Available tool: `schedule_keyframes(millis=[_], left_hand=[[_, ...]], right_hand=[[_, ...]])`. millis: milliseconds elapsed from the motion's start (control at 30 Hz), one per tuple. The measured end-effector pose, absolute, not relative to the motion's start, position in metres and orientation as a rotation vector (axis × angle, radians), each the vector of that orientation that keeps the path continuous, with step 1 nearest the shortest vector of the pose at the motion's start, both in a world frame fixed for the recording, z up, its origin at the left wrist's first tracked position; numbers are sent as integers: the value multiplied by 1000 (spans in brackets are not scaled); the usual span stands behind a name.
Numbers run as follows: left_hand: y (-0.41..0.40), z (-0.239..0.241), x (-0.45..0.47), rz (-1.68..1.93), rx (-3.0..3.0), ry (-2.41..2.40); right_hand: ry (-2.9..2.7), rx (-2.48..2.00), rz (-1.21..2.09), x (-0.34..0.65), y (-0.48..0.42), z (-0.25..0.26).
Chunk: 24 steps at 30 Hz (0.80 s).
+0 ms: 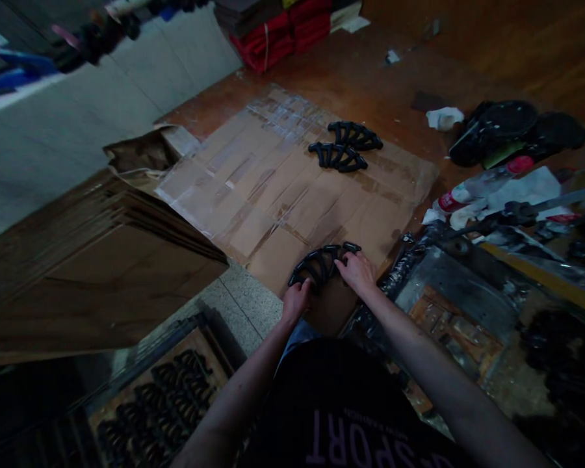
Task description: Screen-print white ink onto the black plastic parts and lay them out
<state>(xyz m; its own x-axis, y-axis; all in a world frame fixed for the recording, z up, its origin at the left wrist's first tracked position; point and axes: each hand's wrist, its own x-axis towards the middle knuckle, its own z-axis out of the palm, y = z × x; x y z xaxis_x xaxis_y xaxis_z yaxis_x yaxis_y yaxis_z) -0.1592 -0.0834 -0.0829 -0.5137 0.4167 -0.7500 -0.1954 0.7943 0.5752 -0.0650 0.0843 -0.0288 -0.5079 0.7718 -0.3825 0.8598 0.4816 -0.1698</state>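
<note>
Standing right behind the person here, dim light so bear w/ me. Both hands are down on a black curved ribbed piece (322, 263) lying at the near edge of the taped cardboard sheet (273, 188) on the floor. Left hand (296, 300) is closed on the left end of it, right hand (357, 272) has fingers pressed on top of the right end, near a little knob sticking out. Hands are close together but not touching, one per end. Can't tell if the piece is actually lifted or flat on the cardboard, looks flat imo.

Farther out on the same sheet, well apart from the hands, there's two more of the same black pieces (345, 148) lying side by side, touching.

Step-wise I'd say this is the setting-down/lining-up bit for piece no. 3. Next move prob needs both hands to let go clean w/o dragging it.

Other stuff: tray of similar black parts (160, 396) bottom left by the person's knee, stack of flat cardboard (78, 273) on the left, and a messy workbench (468, 312) on the right w/ rags + a bottle (482, 182).
</note>
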Motion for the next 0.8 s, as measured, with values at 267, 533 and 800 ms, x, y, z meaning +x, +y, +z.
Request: schedule_keyframes(millis=[267,533,800], left_hand=[[-80,-79,-164,712,208,1987],[-47,-64,-227,375,534,2258],[-25,-43,-253,87,922,2382]], right_hand=[[2488,1304,-466,-70,83,-31],[2392,1342,-682,-76,81,-25],[2321,1392,-965,-71,72,-29]])
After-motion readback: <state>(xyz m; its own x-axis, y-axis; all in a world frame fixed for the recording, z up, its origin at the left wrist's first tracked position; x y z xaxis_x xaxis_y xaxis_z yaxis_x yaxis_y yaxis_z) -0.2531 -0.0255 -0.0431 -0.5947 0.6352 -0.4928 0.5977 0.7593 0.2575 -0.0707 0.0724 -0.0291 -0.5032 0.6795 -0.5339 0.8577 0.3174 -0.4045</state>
